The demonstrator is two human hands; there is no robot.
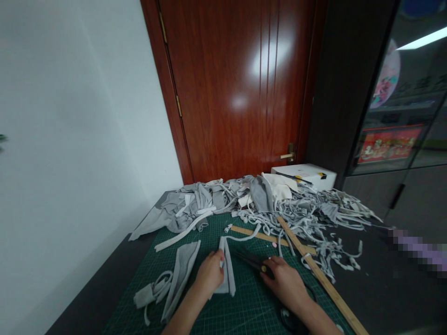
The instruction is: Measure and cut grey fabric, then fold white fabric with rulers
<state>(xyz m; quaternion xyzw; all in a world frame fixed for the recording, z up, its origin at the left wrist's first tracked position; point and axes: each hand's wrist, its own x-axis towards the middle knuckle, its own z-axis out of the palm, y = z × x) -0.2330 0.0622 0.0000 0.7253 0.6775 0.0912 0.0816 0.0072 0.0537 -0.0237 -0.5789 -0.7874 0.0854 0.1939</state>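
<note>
Scissors (253, 263) gripped by right hand (284, 279); left hand (209, 274) pinches grey fabric strip (226, 267) on green mat (244, 307).

grey fabric strip (226, 267) flat on mat; dark scissors (253, 263), seemingly open.

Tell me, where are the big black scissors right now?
In the head view, the big black scissors lie on the green cutting mat, right of centre, under the right hand, beside the grey fabric strip under the left hand.
</note>
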